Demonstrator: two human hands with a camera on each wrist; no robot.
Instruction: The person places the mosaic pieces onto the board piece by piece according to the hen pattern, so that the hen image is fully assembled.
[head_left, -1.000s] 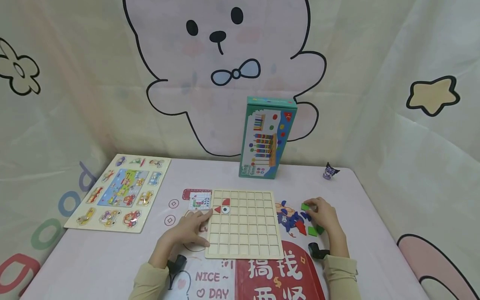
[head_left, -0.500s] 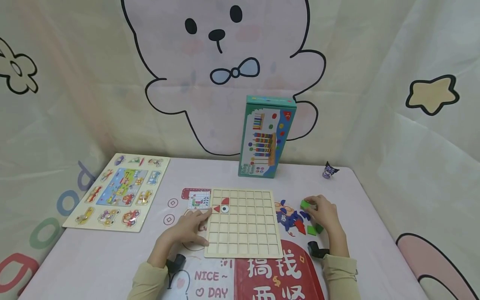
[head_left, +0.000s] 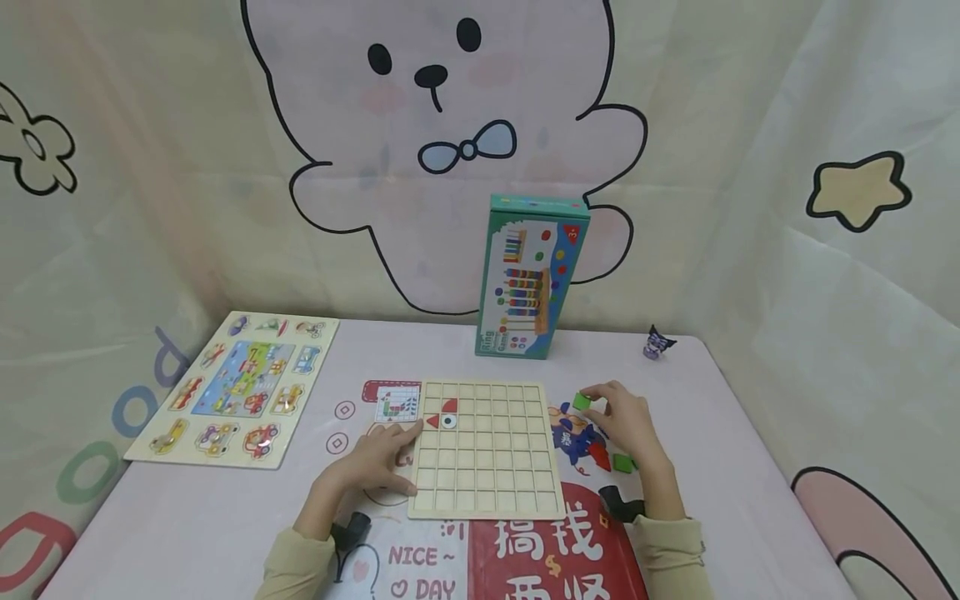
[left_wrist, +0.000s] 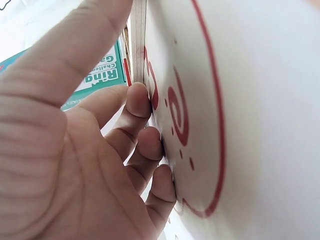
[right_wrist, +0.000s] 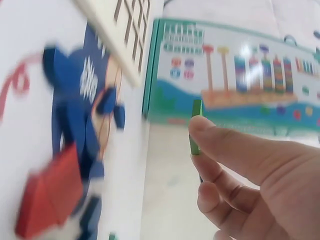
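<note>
My right hand (head_left: 626, 423) pinches a green square tile (head_left: 582, 402) between thumb and fingertips, above the table to the right of the board. In the right wrist view the green tile (right_wrist: 196, 108) is seen nearly edge-on. The pale wooden grid board (head_left: 487, 471) lies flat on the table. On its upper left sit a red quarter-round piece (head_left: 450, 406), a red triangle (head_left: 432, 422) and a white tile with a dark dot (head_left: 448, 422). My left hand (head_left: 371, 460) rests at the board's left edge, thumb and forefinger spread and touching it.
More green tiles (head_left: 622, 463) lie near the right wrist, beside blue and red pieces (head_left: 598, 454). A pattern card (head_left: 397, 403) is left of the board. A game box (head_left: 532, 279) stands behind it, a picture puzzle (head_left: 240, 387) at left, a small purple figure (head_left: 658, 342) at back right.
My right hand has lifted a green tile from the pieces on the right and carried it leftward, closer to the board. My left hand stays at the board's edge.
</note>
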